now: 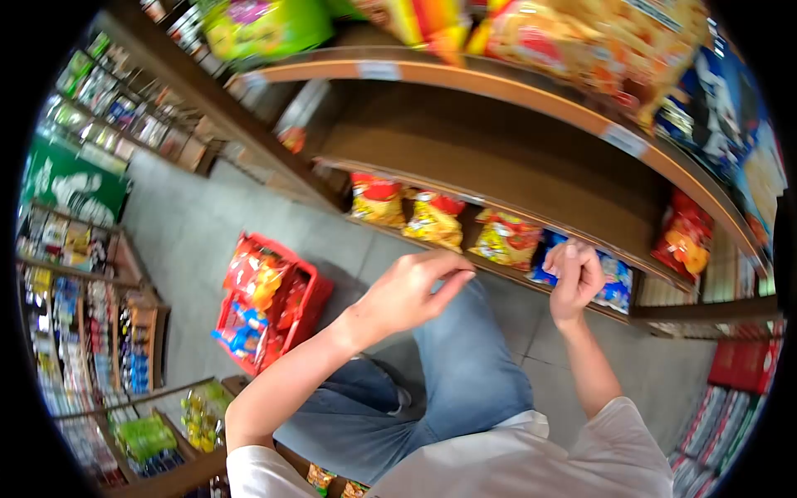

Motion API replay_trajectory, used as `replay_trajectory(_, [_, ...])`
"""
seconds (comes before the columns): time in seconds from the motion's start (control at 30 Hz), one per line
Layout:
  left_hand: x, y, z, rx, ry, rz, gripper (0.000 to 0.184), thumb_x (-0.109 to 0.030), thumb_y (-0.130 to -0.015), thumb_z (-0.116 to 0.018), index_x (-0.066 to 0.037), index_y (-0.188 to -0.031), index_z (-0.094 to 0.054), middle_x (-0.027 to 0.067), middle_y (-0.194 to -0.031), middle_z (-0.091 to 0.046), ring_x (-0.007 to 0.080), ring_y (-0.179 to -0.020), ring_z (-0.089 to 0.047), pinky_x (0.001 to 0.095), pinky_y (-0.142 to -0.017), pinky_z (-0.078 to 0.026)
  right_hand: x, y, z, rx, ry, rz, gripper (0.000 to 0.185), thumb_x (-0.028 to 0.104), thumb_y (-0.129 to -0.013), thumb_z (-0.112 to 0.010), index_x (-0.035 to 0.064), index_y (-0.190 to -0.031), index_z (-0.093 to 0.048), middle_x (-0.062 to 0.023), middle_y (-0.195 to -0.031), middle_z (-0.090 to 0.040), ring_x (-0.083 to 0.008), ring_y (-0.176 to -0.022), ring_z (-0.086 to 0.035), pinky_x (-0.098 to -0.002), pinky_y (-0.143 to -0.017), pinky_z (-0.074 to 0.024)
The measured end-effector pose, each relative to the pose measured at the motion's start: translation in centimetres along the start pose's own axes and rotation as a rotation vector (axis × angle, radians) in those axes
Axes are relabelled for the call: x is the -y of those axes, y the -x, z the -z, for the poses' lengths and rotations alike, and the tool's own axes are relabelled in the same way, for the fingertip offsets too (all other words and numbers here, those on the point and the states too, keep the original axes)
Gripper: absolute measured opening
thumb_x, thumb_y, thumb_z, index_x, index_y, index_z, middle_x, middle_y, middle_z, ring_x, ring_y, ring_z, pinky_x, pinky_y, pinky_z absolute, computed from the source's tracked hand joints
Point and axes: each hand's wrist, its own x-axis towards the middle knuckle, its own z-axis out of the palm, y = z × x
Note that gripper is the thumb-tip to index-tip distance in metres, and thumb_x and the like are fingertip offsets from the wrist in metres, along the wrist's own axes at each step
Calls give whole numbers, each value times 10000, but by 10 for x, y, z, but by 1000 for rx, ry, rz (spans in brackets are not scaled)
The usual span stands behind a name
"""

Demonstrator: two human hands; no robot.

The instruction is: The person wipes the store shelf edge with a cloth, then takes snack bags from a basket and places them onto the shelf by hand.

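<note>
White T-shirt (506, 456): nearest the camera in the head view, with blue jeans (477, 353) beyond it.
Blue snack packets (614, 284): at the right end of the bottom shelf (508, 273), partly covered by the right hand (574, 278); contact cannot be told.
Yellow-and-red snack packets (435, 222): toward that shelf's left end and middle, beyond the left hand (407, 290).
Brown middle shelf (498, 170): above both kinds.
Red shopping basket (319, 292): on the floor off the bottom shelf's left corner, holding packets.
Left fingers: thumb and forefinger slightly parted, nothing seen between.
Right fingers: curled inward; grip cannot be told.
</note>
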Motion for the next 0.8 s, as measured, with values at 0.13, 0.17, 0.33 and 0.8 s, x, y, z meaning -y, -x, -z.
replay_trajectory(0.13, [9, 49, 50, -197, -34, 214, 131, -71, -927, -677, 28, -1012, -694, 136, -917, -735, 210, -803, -729, 314, -739, -583, -12, 8, -77, 183, -142, -134, 306, -43, -959, -528, 44, -693, -405, -57, -619, -530, -92, -550, -486, -236, -498, -382])
replay_trajectory(0.17, [10, 59, 57, -269, -53, 252, 137, -80, -944, -667, 38, -1010, -684, 123, -896, -737, 169, -809, -722, 289, -730, -575, -9, 8, -96, 209, -186, -159, 321, -48, -949, -546, 44, -679, -398, -53, -617, -531, -82, -536, -470, -227, -490, -368])
replay_trajectory(0.33, [26, 98, 68, -576, 94, 434, 144, -104, -972, -642, 31, -1014, -669, 89, -840, -723, 111, -787, -698, 251, -696, -553, -10, 15, -164, 373, -271, -219, 377, -46, -936, -576, 59, -638, -371, -9, -557, -484, -57, -490, -404, -229, -467, -316])
replay_trajectory(0.8, [62, 184, 87, -279, -269, 1080, 328, -261, -907, -666, 27, -1064, -679, 220, -962, -720, 376, -916, -697, 436, -826, -550, -87, 72, -336, 1242, 95, -370, 259, 207, -933, -661, -40, -854, -666, -128, -652, -641, -183, -612, -623, -351, -599, -488])
